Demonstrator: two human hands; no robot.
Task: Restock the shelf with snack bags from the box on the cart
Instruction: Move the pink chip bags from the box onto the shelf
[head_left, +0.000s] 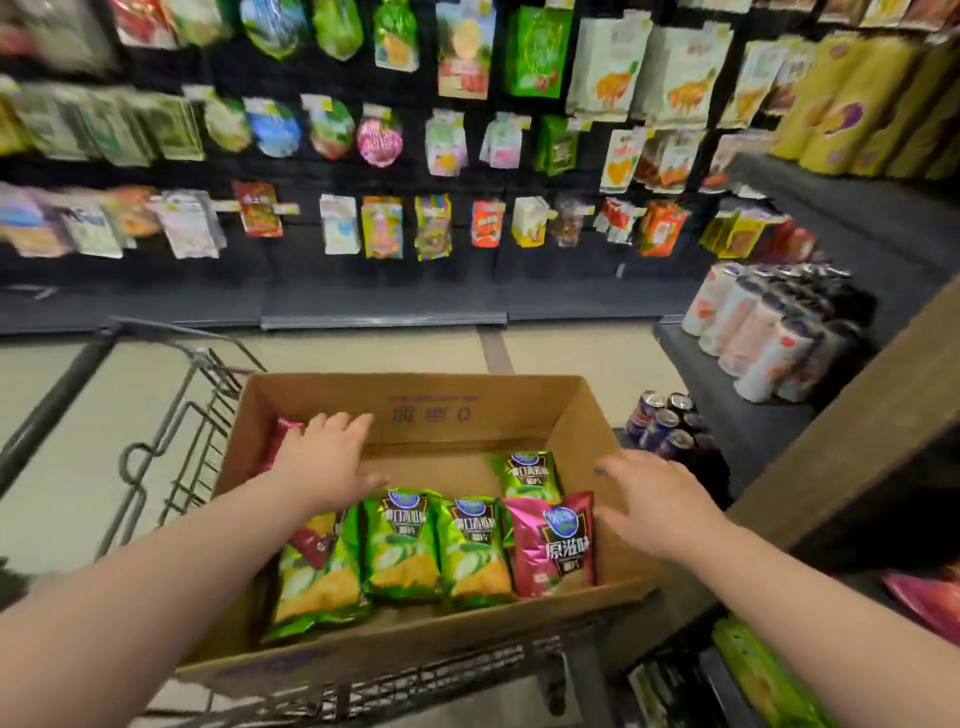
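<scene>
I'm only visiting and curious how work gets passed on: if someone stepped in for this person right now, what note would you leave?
Left hand: open, over the left of the box, holding nothing.
Right hand: open, over its right edge, empty too.
The box sits on the cart; green bags and a pink bag lie along its near side.
Done: how much is shelved cannot be told.
Left: pick up bags, shelve them.

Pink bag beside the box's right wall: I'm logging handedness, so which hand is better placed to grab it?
Probably right: the right hand, open, hovers beside that pink bag; the left hand is across the box, green bags between.
</scene>
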